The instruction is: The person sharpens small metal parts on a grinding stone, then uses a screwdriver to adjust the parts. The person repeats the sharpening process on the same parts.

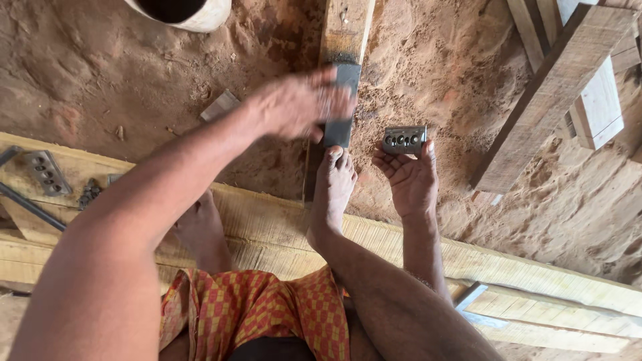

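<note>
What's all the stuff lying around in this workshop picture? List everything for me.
dark flat blade: 1, grey-black, on the narrow wooden strip, under the left hand
narrow wooden strip: 1, brown, top centre
metal block with holes: 1, grey, at the right fingertips
second holed metal block: 1, grey, far left
long planks: several, pale, across the foreground
sawdust floor: reddish
round container: 1, whitish, top edge
left hand: blurred, on the blade
right hand: palm up
foot: on the strip
</note>
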`<action>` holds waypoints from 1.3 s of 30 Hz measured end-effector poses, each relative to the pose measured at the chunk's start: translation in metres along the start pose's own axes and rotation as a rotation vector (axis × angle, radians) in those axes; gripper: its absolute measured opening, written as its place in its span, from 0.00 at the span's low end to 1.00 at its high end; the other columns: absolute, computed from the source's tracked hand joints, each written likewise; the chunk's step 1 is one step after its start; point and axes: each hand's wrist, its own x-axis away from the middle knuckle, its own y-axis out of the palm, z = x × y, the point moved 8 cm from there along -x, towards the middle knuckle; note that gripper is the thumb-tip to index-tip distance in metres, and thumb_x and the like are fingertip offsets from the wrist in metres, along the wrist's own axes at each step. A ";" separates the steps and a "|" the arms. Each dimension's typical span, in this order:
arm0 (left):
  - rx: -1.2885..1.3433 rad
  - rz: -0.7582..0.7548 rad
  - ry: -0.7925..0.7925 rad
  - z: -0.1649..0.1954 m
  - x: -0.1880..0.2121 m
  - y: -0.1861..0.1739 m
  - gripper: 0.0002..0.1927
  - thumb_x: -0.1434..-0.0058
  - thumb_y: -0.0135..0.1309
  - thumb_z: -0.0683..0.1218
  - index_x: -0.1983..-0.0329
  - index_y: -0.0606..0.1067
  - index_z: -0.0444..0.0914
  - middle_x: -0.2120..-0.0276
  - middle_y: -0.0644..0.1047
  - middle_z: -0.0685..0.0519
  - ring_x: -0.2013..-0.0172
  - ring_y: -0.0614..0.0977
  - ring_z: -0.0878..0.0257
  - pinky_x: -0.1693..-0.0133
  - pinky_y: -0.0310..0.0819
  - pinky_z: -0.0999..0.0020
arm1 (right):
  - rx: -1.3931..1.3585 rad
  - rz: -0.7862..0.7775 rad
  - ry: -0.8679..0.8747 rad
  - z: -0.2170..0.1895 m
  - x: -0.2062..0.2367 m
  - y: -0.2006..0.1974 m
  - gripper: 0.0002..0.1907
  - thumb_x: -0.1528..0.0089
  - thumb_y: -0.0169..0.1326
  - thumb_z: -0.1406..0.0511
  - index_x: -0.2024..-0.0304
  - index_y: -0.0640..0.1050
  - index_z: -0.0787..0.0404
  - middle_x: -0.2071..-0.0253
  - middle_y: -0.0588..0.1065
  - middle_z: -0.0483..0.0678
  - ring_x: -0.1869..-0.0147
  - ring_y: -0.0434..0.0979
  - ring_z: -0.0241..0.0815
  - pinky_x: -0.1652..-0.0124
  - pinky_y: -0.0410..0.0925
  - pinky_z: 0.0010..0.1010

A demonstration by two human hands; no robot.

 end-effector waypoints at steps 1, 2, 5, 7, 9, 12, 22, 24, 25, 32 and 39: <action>-0.137 0.014 -0.020 0.020 -0.006 -0.002 0.31 0.19 0.27 0.62 0.22 0.56 0.41 0.20 0.54 0.50 0.23 0.52 0.59 0.22 0.35 0.50 | -0.021 -0.006 -0.005 0.002 0.001 -0.001 0.38 0.29 0.43 0.44 0.38 0.69 0.74 0.49 0.77 0.67 0.46 0.80 0.55 0.42 0.75 0.46; -0.443 0.065 -0.033 0.030 -0.013 -0.002 0.31 0.18 0.28 0.63 0.23 0.57 0.40 0.21 0.55 0.49 0.24 0.54 0.59 0.22 0.37 0.51 | -0.043 -0.014 -0.012 0.003 0.001 -0.001 0.37 0.28 0.43 0.44 0.38 0.69 0.74 0.48 0.77 0.67 0.45 0.80 0.55 0.42 0.75 0.46; -1.692 0.283 -0.096 0.058 -0.035 0.011 0.34 0.21 0.32 0.65 0.26 0.62 0.36 0.26 0.61 0.45 0.27 0.60 0.55 0.26 0.47 0.50 | -0.015 -0.017 -0.036 0.003 0.001 -0.003 0.37 0.29 0.42 0.44 0.38 0.69 0.72 0.49 0.77 0.66 0.45 0.79 0.55 0.43 0.75 0.46; -2.648 0.438 -0.126 0.073 -0.048 0.045 0.36 0.24 0.36 0.65 0.29 0.66 0.33 0.30 0.65 0.40 0.31 0.65 0.50 0.31 0.54 0.48 | -0.040 -0.015 -0.025 0.004 0.002 -0.004 0.39 0.29 0.42 0.43 0.38 0.69 0.73 0.50 0.77 0.65 0.46 0.79 0.54 0.42 0.74 0.45; -2.883 0.759 -0.132 0.087 -0.051 0.078 0.28 0.25 0.40 0.58 0.35 0.70 0.33 0.36 0.72 0.41 0.39 0.73 0.51 0.42 0.67 0.51 | -0.073 -0.020 -0.013 0.007 0.003 -0.004 0.40 0.28 0.41 0.43 0.38 0.69 0.75 0.50 0.77 0.65 0.46 0.79 0.54 0.42 0.74 0.45; -2.595 1.112 0.223 0.100 -0.030 0.136 0.09 0.26 0.49 0.38 0.48 0.79 0.35 0.51 0.83 0.45 0.55 0.87 0.58 0.62 0.85 0.67 | -0.116 -0.046 0.000 0.012 0.004 -0.004 0.40 0.28 0.41 0.43 0.39 0.70 0.76 0.49 0.77 0.65 0.45 0.80 0.54 0.41 0.74 0.45; -2.482 1.726 -0.634 0.206 0.099 0.205 0.13 0.38 0.60 0.32 0.52 0.81 0.36 0.57 0.84 0.44 0.56 0.85 0.49 0.54 0.80 0.53 | -0.133 -0.045 -0.002 0.019 0.008 -0.005 0.38 0.28 0.40 0.44 0.36 0.69 0.73 0.47 0.76 0.66 0.43 0.78 0.57 0.39 0.72 0.49; -2.427 1.688 -0.941 0.224 0.101 0.176 0.12 0.39 0.61 0.33 0.53 0.82 0.37 0.57 0.84 0.44 0.57 0.85 0.50 0.55 0.80 0.53 | -0.118 -0.038 -0.008 0.018 0.008 -0.005 0.38 0.28 0.40 0.45 0.35 0.68 0.72 0.46 0.76 0.66 0.43 0.78 0.57 0.39 0.71 0.48; -2.406 1.662 -1.044 0.230 0.101 0.162 0.12 0.39 0.61 0.33 0.54 0.83 0.37 0.57 0.84 0.44 0.57 0.85 0.50 0.55 0.80 0.54 | -0.116 -0.036 -0.004 0.019 0.008 -0.004 0.37 0.28 0.40 0.45 0.34 0.68 0.71 0.45 0.76 0.65 0.42 0.77 0.56 0.39 0.71 0.48; -2.245 1.514 -1.440 0.239 0.111 0.101 0.11 0.43 0.63 0.34 0.60 0.86 0.40 0.58 0.85 0.46 0.60 0.84 0.53 0.55 0.80 0.56 | -0.107 0.011 0.018 0.026 0.010 0.001 0.36 0.29 0.40 0.46 0.36 0.68 0.72 0.49 0.77 0.66 0.46 0.79 0.56 0.44 0.72 0.48; -2.346 1.394 -1.232 0.227 0.067 0.167 0.10 0.47 0.64 0.36 0.65 0.89 0.42 0.59 0.86 0.47 0.63 0.84 0.56 0.56 0.79 0.59 | -0.168 -0.107 0.050 0.056 0.007 0.020 0.34 0.29 0.42 0.48 0.39 0.71 0.73 0.50 0.79 0.63 0.47 0.81 0.53 0.42 0.72 0.47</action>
